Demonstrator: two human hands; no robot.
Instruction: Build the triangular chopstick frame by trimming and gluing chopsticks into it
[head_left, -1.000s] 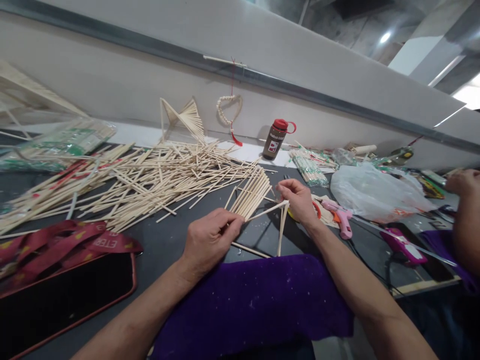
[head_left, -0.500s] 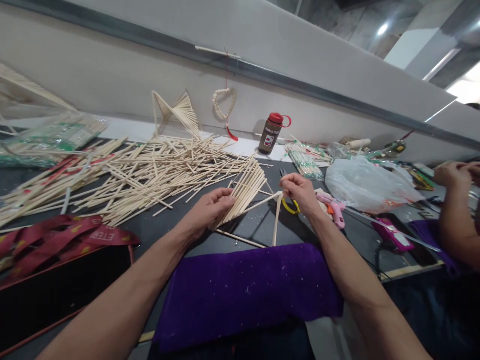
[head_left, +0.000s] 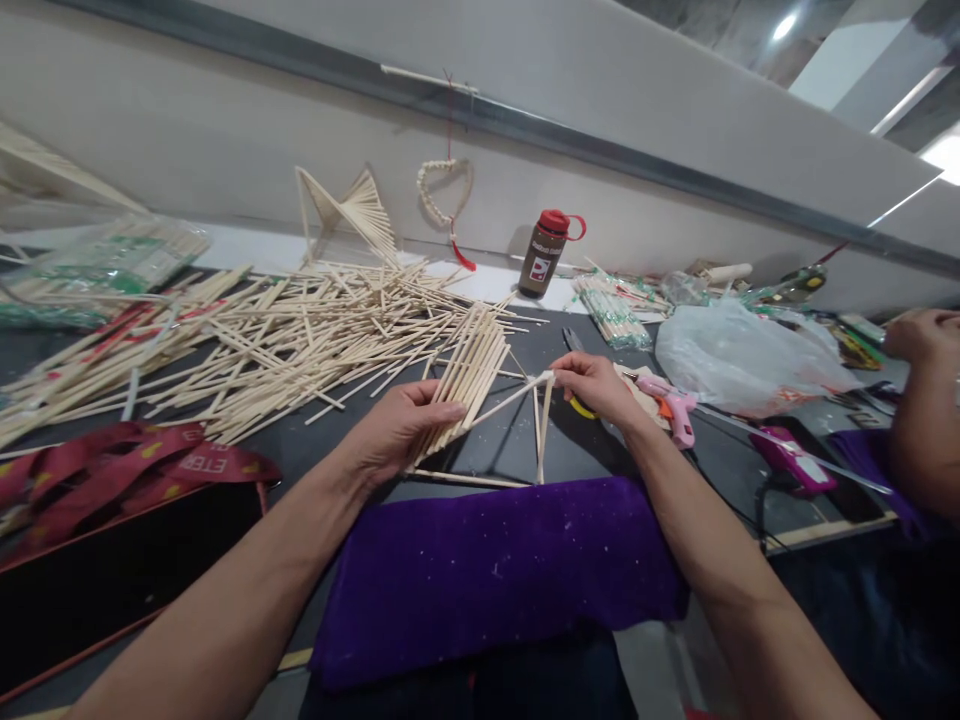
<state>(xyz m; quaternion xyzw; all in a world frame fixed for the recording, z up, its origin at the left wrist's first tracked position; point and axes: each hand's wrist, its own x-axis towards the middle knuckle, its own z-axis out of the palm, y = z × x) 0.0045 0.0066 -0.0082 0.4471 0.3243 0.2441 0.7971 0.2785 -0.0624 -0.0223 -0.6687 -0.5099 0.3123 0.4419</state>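
Observation:
A small framework of glued wooden sticks (head_left: 474, 362) stands tilted over the dark table, with a fanned row of sticks on its left side. My left hand (head_left: 409, 425) grips that row at its lower left, thumb on top. At the frame's right corner, where sticks meet in a pale joint, my right hand (head_left: 589, 383) pinches with its fingertips. Partly hidden behind that hand lie pliers (head_left: 574, 342) with yellow handles. To its right rests a pink glue gun (head_left: 671, 408). A folded purple cloth (head_left: 502, 575) lies along the near edge.
Loose sticks (head_left: 300, 345) are heaped at the left. Behind stand a twisted stick model (head_left: 349, 215) and a red-capped bottle (head_left: 543, 255). A plastic bag (head_left: 739, 355) lies right; a red lanyard (head_left: 142, 475) and a dark tablet-like slab (head_left: 135, 585) lie left. Another person's arm (head_left: 926, 400) is far right.
The stick framework has shifted a little left with both hands. My left thumb now lies further over the stick row, and my right fingertips have closed in on the corner joint.

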